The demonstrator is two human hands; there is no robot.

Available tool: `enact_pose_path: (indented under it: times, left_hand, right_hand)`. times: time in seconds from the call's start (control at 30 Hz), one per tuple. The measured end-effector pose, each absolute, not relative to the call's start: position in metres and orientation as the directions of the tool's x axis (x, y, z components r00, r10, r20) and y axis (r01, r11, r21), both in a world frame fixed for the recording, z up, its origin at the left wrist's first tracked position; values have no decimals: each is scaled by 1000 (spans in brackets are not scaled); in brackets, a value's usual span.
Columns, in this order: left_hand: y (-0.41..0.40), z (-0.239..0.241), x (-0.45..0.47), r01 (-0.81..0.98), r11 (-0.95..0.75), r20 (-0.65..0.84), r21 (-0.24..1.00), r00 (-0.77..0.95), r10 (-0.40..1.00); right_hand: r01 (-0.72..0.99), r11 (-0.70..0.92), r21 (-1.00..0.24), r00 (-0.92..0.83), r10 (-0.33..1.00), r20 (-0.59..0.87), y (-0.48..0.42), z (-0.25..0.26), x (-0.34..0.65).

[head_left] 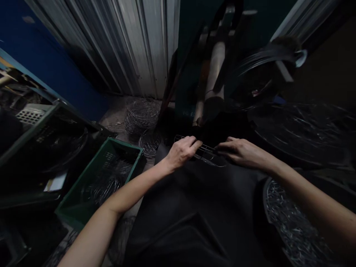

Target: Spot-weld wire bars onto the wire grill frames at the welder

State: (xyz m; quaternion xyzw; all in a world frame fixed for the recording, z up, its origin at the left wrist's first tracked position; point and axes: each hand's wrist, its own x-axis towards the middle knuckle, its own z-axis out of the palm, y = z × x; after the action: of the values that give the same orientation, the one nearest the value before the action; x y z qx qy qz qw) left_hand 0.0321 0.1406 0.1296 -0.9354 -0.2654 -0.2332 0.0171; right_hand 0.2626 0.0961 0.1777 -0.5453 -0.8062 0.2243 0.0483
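Note:
Closed around a thin wire frame [207,160] is my left hand [183,150], its thumb and fingers pinching the wires. The frame is made of slim metal wires with a curved end and reaches across toward my other hand. My right hand [236,150] has its fingers pressed together at the frame's right end, where the wires run to its fingertips; the exact hold is dark. Both hands are above a dark apron [191,207] over my lap, just below a machine's metal shaft [217,66].
A green crate [80,218] holding wire pieces stands at left. Wire bundles [141,116] lie on the floor by a corrugated metal wall [147,44]. At right are a round container of small metal pieces [294,222] and a dark tray [300,137] with wire parts.

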Motion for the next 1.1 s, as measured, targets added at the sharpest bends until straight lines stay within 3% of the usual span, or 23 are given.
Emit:
enact_pose_path:
  times: [0.3, 0.5, 0.77, 1.1]
  left_hand:
    - [124, 107, 31, 479, -869, 449, 125, 754, 480]
    - [131, 119, 26, 463, -886, 363, 20, 823, 438]
    - [174, 149, 29, 511, -845, 424, -157, 808, 410]
    - [195, 151, 29, 530, -829, 403, -181, 808, 429]
  right_hand:
    - [902, 267, -338, -339, 925, -173, 80, 158, 260]
    - [901, 286, -327, -334, 937, -99, 86, 159, 261]
    - [931, 284, -228, -300, 953, -40, 132, 187, 257]
    - [949, 264, -174, -271, 962, -19, 159, 181, 259]
